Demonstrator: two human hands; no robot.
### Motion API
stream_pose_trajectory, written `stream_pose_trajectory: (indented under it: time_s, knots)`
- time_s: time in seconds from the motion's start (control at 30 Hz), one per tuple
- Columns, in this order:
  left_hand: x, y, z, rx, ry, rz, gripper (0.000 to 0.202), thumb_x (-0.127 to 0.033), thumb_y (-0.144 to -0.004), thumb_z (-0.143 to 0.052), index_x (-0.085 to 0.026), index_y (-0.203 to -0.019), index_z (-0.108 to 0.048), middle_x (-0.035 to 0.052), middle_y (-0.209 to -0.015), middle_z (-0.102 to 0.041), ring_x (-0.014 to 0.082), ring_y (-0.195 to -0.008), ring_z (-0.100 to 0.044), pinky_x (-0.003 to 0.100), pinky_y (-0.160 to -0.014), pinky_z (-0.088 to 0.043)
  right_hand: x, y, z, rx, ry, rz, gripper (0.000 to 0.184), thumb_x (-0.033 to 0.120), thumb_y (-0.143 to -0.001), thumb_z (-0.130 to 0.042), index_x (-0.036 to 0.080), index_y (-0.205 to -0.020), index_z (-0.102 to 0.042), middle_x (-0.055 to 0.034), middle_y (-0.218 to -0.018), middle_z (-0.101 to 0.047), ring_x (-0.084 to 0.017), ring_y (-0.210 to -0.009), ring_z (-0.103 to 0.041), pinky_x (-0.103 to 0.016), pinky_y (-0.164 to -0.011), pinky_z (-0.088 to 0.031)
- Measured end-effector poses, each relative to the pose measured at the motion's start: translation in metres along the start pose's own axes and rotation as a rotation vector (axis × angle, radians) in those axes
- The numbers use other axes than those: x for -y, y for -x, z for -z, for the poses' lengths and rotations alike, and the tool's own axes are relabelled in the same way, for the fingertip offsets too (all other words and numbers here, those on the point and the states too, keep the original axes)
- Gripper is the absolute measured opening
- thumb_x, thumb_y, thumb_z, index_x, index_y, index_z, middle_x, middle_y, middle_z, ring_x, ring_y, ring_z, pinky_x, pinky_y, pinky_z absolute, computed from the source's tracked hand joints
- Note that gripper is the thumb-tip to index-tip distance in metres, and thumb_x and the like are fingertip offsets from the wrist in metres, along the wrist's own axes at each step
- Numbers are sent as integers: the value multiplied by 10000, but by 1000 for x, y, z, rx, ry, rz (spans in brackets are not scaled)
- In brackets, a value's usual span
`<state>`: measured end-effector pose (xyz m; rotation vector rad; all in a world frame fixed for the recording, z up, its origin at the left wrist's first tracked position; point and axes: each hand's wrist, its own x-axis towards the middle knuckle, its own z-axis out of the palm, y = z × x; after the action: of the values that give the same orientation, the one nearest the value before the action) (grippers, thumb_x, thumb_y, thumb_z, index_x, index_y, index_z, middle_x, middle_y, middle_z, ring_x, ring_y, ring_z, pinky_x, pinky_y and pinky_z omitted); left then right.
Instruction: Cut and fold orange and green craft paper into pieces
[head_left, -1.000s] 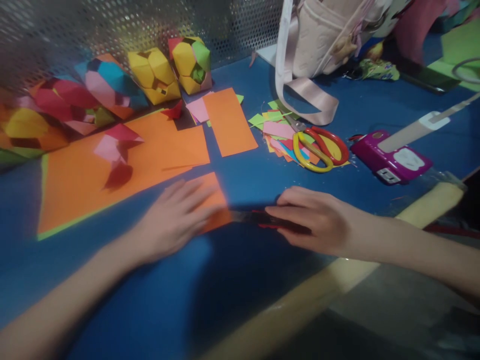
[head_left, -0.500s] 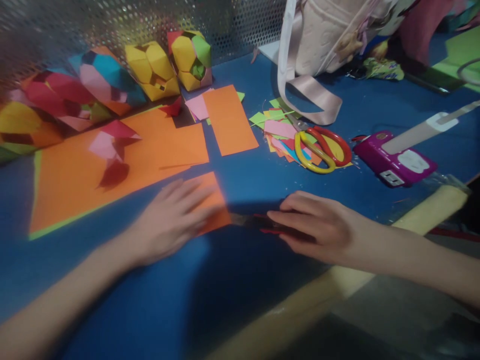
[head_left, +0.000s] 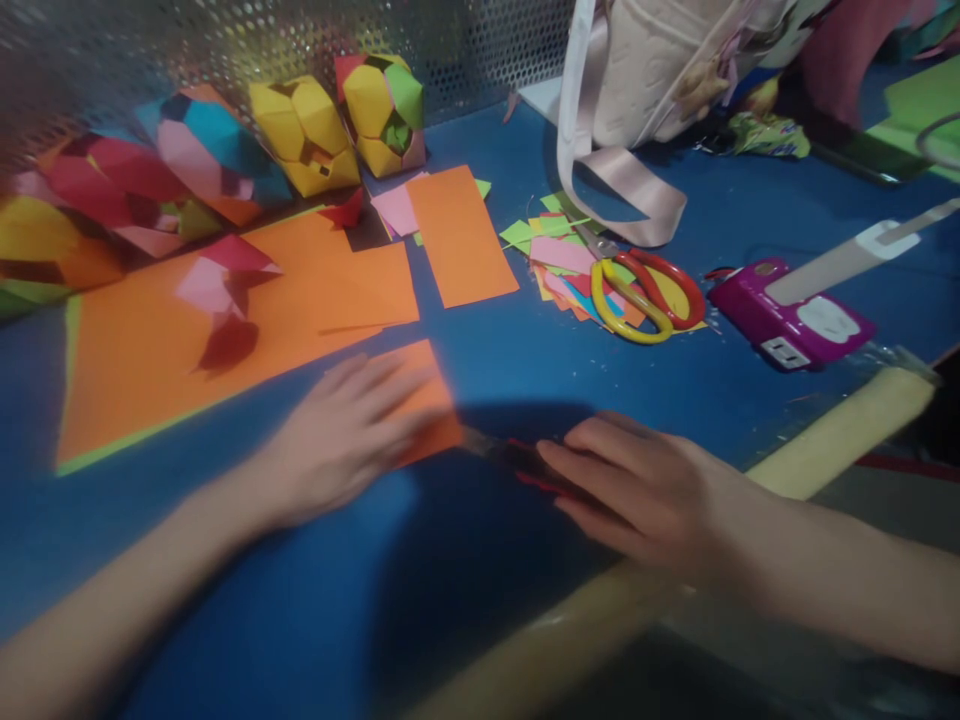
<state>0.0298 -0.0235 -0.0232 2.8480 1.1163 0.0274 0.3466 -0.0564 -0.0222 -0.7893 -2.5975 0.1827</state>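
Note:
My left hand (head_left: 352,435) lies flat with its fingers stretched out, pressing on an orange sheet of paper (head_left: 435,385) on the blue table. Part of the sheet is hidden beneath the fingers. My right hand (head_left: 637,480) is closed around a utility knife (head_left: 529,462) with a red and dark handle. Its thin blade, blurred, points left and meets the sheet's right edge. Farther back lies an orange paper rectangle (head_left: 463,240). To the left, a larger orange sheet (head_left: 315,280) rests over a green one, with pink and red folded pieces (head_left: 217,285) on top.
Several folded paper shapes (head_left: 304,130) line the perforated metal panel (head_left: 480,60). Scissors (head_left: 637,300) with yellow and red handles lie on paper scraps (head_left: 559,255). A purple device (head_left: 795,315), a pale bag (head_left: 645,80) and its strap (head_left: 637,200) stand right. A pale edge strip (head_left: 847,430) borders the table.
My right hand has moved slightly down, and the knife now slants more, its handle lower. My left hand stays on the orange sheet.

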Motion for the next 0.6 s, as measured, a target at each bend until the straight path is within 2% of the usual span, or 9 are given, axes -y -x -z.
stream_pose_trajectory:
  time_s: [0.13,0.37,0.6]
  knots:
    - [1,1,-2,-14,-69,-34,463,-306,-1005,-319,-310,-1414,-537,74,-1471,-547,336,-1377,-451,574,-1136,-341,4,-1,0,-10,13,0,262,163,-971,-459,43,-1086,-662,-122,-843,-618,-217,-742,-577,-351,-568,-542]
    - [3,4,-12,-131,-117,-95,449,-270,-1006,-343,-271,-1418,-524,106,-1460,-552,346,-1369,-454,568,-1117,-356,8,-1,4,-11,12,18,255,153,-971,-460,25,-1058,-662,-130,-834,-625,-221,-724,-586,-348,-536,-534]
    - [3,3,-12,-132,-111,-103,438,-266,-1007,-341,-258,-1389,-555,114,-1450,-561,355,-1360,-468,566,-1103,-364,12,-7,5,5,59,49,286,158,-986,-426,40,-1014,-686,-128,-810,-648,-214,-716,-572,-336,-516,-521]
